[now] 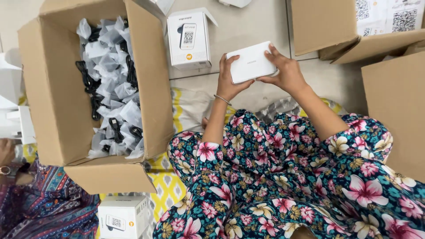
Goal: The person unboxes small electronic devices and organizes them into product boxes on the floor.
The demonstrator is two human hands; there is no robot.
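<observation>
**Two hands on a white box, cartons either side**

I see my left hand (229, 79) and right hand (285, 71) gripping a small flat white rectangular box (250, 63) by its ends, fingers curled over the edges, above bare pale floor (256, 26). A large open brown cardboard carton (152, 84) of bagged black cables (110, 84) hems the left; another brown carton (394, 102) crowds the right. An upright white printed box (189, 40) stands just beyond.

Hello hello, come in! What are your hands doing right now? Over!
Left hand and right hand both gripping small white box, held up off the floor. Open cardboard box of bagged black cables to the left. Nothing blocking the hands.
</observation>
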